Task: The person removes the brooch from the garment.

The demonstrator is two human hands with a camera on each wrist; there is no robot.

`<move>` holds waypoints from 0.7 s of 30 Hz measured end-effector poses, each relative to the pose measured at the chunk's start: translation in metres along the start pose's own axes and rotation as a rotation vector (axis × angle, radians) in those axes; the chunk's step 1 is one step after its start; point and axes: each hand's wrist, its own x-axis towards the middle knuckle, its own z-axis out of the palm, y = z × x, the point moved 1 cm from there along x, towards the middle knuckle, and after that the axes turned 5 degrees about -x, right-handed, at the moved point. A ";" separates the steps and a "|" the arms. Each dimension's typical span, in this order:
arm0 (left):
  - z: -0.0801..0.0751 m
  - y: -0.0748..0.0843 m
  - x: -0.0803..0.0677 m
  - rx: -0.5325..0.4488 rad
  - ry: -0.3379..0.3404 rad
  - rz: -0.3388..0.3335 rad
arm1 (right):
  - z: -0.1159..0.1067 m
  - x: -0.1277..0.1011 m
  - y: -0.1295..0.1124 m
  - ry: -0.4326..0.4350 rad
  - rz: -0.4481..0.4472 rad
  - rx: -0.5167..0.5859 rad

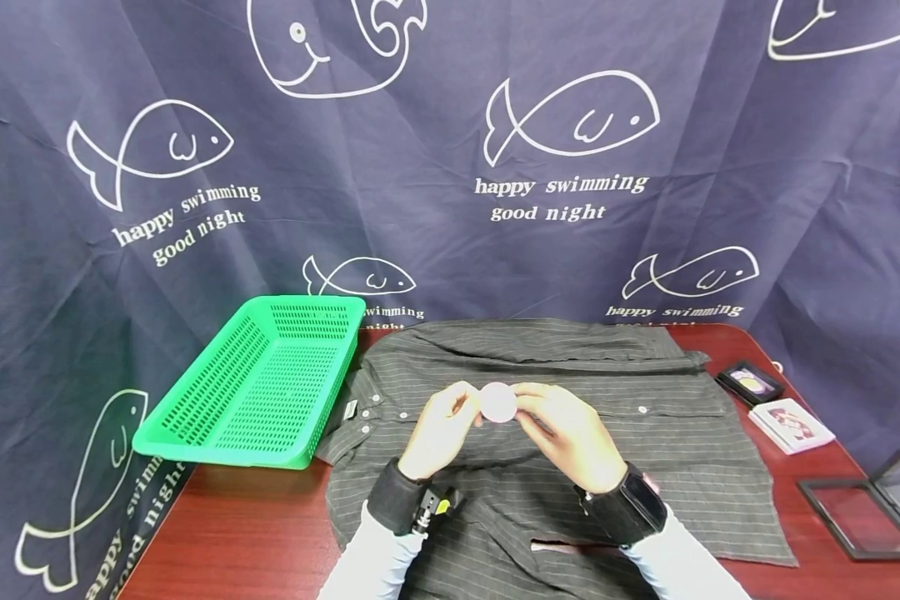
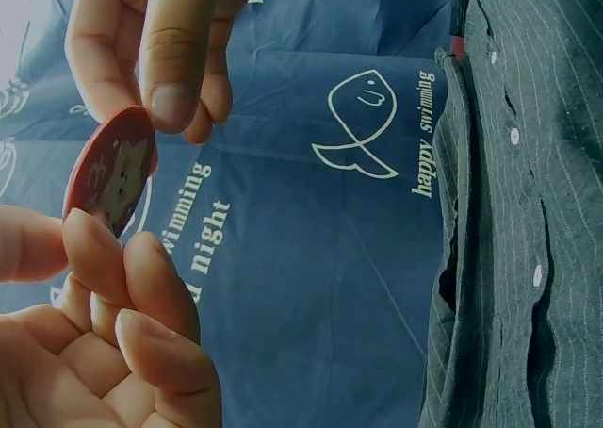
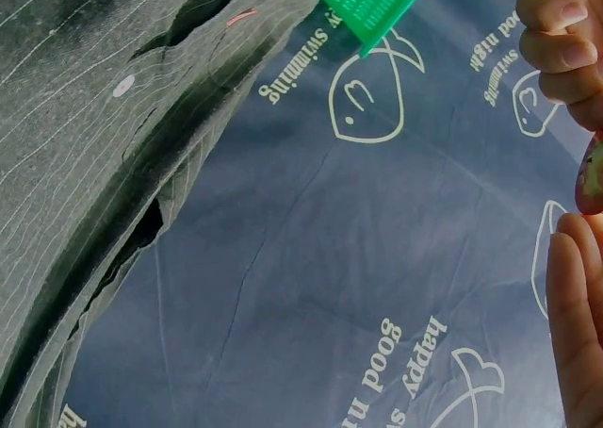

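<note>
A round badge (image 1: 498,402) is held up between both hands above a dark striped shirt (image 1: 645,433) spread flat on the table. Its pale back faces the head camera. The left wrist view shows the badge (image 2: 111,173) with a red printed face. My left hand (image 1: 467,406) pinches its left edge with thumb and fingertips (image 2: 94,244). My right hand (image 1: 527,406) pinches the opposite edge, thumb (image 2: 174,98) on the rim. In the right wrist view only a sliver of the badge (image 3: 591,175) shows between the right fingers (image 3: 575,305).
A green plastic basket (image 1: 217,417) stands left of the shirt, partly over the table edge. At the right lie a small dark box (image 1: 750,382), a card pack (image 1: 791,424) and two black frames (image 1: 862,508). A navy fish-print cloth (image 1: 450,167) hangs behind.
</note>
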 end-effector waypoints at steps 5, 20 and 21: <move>0.001 -0.001 0.000 0.011 -0.007 -0.012 | 0.002 -0.003 0.002 0.019 -0.029 -0.018; 0.002 0.001 -0.002 0.024 -0.034 0.008 | 0.000 -0.005 0.001 0.044 -0.057 -0.083; 0.003 0.002 -0.002 0.024 -0.036 0.009 | 0.000 -0.005 0.001 0.047 -0.061 -0.086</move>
